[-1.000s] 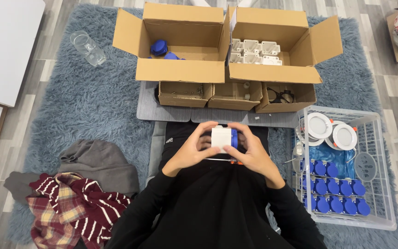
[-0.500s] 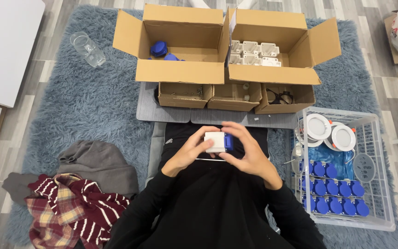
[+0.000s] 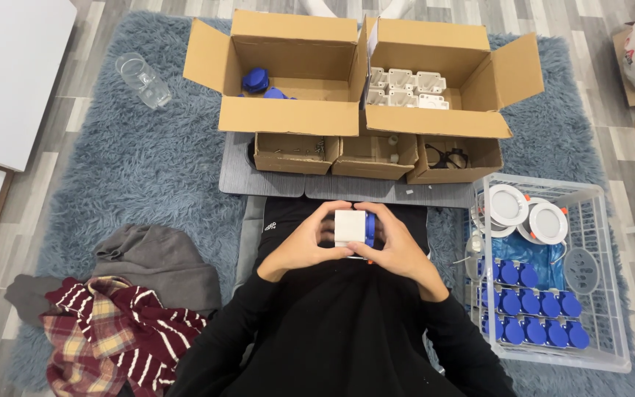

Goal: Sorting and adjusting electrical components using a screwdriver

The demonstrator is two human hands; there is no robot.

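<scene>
Hands, left (image 3: 304, 242) and right (image 3: 398, 246), pinching white block (image 3: 350, 227); cardboard boxes (image 3: 292, 117) ahead

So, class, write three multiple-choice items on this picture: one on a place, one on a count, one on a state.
1. Where does the white basket stand?
A. to the person's right on the rug
B. inside a big box
C. on the striped cloth

2. How many small open boxes stand in a row before the two big boxes?
A. one
B. three
C. five

3. How is the small white block held?
A. it lies loose on the rug
B. by one hand only
C. between both hands

Answers:
1 A: the basket stands on the blue rug at the right.
2 B: small boxes at left, middle and right.
3 C: the left hand and the right hand both grip the block.
</scene>
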